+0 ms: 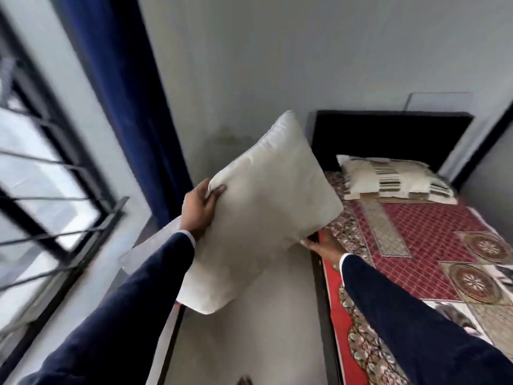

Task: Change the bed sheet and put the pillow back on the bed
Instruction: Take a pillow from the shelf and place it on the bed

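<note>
Both hands grip a plain white pillow (258, 207) beside the bed (416, 245): left hand (198, 211) pinches its edge, right hand (324, 245) holds underneath.

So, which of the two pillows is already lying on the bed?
The striped pillow by the dark headboard lies on the bed. The plain white pillow is in the air, gripped by the left hand and right hand.

Right hand (323, 245) fingers hidden under pillow (258, 212). Window (41, 176), left of left hand (198, 211), motion-blurred. Bed (416, 245) cut off right of right hand.
</note>
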`<state>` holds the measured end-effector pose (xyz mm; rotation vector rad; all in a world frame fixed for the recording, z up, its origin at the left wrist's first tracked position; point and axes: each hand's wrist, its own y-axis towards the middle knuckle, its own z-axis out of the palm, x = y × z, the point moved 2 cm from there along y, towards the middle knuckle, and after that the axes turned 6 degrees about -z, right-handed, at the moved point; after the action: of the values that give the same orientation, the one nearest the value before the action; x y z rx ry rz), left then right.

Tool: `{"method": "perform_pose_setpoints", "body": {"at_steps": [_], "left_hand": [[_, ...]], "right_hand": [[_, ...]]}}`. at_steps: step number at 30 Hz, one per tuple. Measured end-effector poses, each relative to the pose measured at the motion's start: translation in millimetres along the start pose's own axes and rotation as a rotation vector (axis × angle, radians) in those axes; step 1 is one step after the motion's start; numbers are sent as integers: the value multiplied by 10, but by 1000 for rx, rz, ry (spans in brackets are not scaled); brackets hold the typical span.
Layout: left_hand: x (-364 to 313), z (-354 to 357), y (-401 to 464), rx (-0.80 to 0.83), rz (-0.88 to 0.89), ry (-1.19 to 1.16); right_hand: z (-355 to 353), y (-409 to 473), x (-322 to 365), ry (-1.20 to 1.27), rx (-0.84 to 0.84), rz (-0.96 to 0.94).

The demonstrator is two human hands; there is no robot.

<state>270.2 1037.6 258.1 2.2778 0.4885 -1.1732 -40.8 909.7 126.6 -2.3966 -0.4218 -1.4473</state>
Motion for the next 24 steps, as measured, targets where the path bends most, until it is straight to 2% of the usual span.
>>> {"method": "perform_pose_setpoints", "body": {"at_steps": [2, 4, 7, 9, 13, 17, 19, 24], "left_hand": [[-125, 309, 513, 44, 18, -61], [-289, 618, 966, 119, 67, -132], [-497, 1068, 1535, 234, 118, -195], [-650, 1406, 1871, 332, 150, -219], [-883, 2087, 2363, 470, 235, -249], [-993, 2875, 2796, 593, 246, -294], [-1040, 3350, 3094, 657, 255, -277], [-1357, 4510, 3789, 767, 312, -111]], "right_hand": [[-83, 266, -189, -30, 44, 112], [-177, 601, -378, 90, 60, 187], [-243, 765, -124, 371, 10, 292], [-367, 945, -112, 538, -87, 299], [-754, 1401, -217, 711, -348, 309], [-1160, 1765, -511, 895, -439, 290], [-1454, 1992, -742, 938, -538, 286], [-2207, 2533, -1191, 972, -665, 385]]}}
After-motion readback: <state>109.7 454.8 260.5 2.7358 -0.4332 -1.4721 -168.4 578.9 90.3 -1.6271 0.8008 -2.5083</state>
